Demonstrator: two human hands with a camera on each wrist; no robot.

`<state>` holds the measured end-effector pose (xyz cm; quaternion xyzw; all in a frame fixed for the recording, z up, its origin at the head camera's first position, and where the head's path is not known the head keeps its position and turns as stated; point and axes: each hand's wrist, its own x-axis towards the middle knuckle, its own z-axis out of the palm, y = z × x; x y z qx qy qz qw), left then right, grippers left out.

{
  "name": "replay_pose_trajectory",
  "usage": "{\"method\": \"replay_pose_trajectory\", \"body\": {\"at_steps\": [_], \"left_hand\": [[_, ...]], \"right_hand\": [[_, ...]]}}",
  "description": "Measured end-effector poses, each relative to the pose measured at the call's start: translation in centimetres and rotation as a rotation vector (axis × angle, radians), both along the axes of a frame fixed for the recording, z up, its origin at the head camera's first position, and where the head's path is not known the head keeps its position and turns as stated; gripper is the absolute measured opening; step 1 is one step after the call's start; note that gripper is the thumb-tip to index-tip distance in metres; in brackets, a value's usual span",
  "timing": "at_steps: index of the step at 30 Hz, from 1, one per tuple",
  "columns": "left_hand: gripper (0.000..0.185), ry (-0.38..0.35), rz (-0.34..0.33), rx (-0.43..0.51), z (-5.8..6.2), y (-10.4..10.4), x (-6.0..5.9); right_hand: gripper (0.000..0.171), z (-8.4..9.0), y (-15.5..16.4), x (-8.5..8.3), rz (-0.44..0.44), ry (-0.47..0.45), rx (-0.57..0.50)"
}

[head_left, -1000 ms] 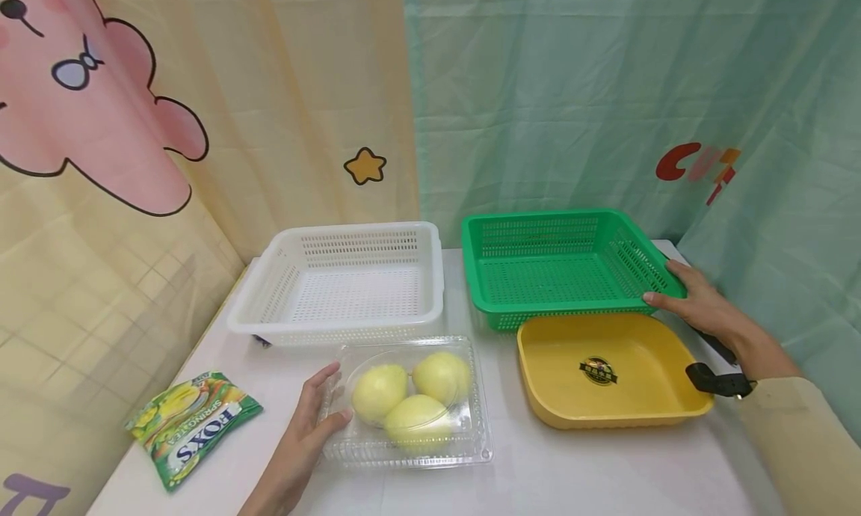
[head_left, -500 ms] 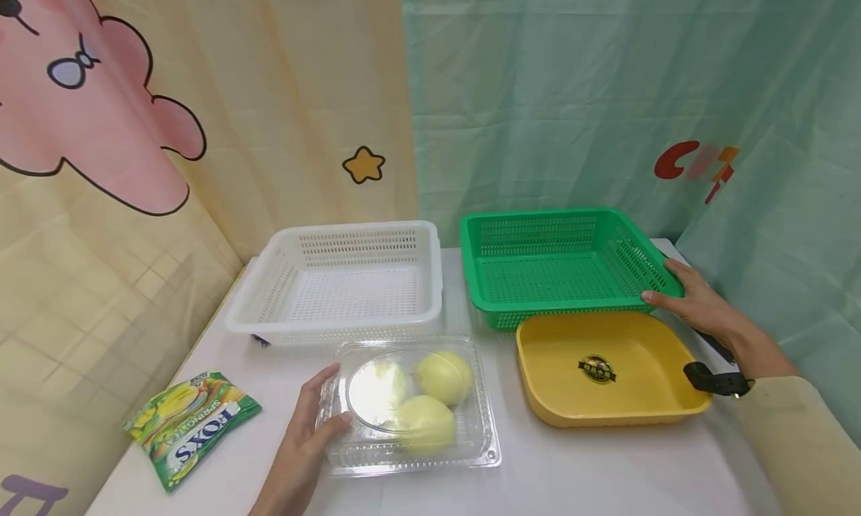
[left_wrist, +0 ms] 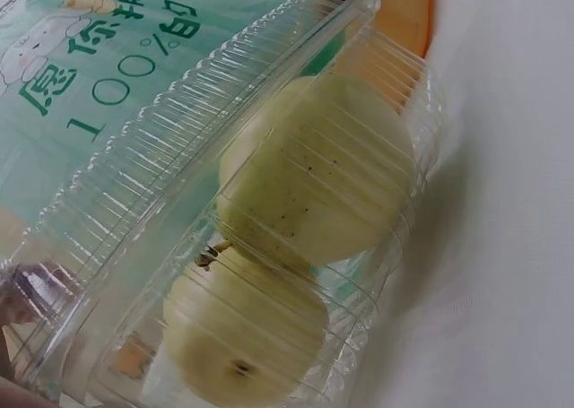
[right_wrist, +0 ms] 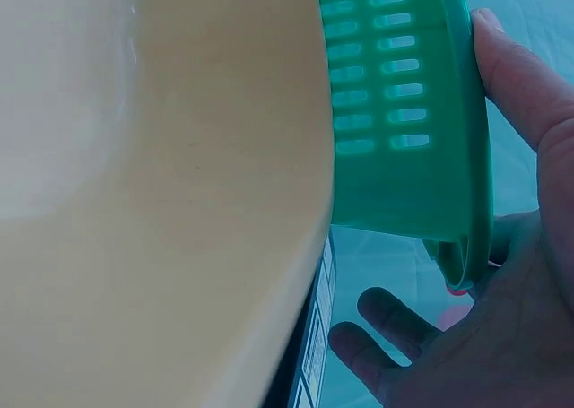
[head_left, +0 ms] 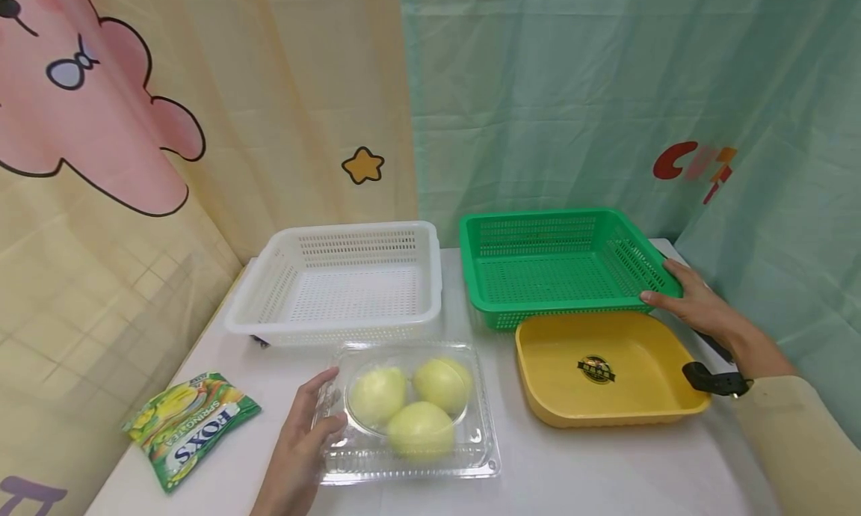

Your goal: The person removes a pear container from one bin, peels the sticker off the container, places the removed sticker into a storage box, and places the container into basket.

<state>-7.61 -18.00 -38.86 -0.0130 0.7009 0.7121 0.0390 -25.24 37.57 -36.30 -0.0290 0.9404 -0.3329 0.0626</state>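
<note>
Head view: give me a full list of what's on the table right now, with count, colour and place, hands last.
Clear clamshell box: 1, transparent, front centre of the table, lid shut.
Pears: 3, pale yellow-green, inside the clamshell box.
White basket: 1, white, back left, nothing in it.
Green basket: 1, green, back right, nothing in it.
Yellow tray: 1, yellow with a dark round label, front right, just before the green basket.
Snack packet: 1, green and yellow, front left near the table edge.
Table: 1, white.
Backdrop cloths: yellow at left, teal at right, behind the table.
Left hand: 1, grips the clamshell box's left edge.
Right hand: 1, grips the green basket's right front corner; dark strap at the wrist.
</note>
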Motion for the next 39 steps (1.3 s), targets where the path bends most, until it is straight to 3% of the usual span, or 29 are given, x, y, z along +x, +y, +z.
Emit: {"method": "replay_pose_trajectory", "body": {"at_steps": [10,20,32,39], "left_hand": [[0.061,0.048,-0.025,0.054,1.6,0.0,0.5],[0.059,0.041,-0.058,0.104,3.9,0.1,0.3],[0.056,0.096,-0.053,0.161,6.3,1.5,-2.2],[0.055,0.097,-0.020,0.169,7.3,2.7,-4.3]], "right_hand": [[0.097,0.1,-0.1,0.0,-0.001,-0.006,-0.002],[0.096,0.0,-0.1,0.0,0.002,0.005,-0.012],[0.097,0.1,-0.4,0.3,-0.009,0.012,-0.017],[0.097,0.1,-0.2,0.2,0.005,0.019,-0.016]]}}
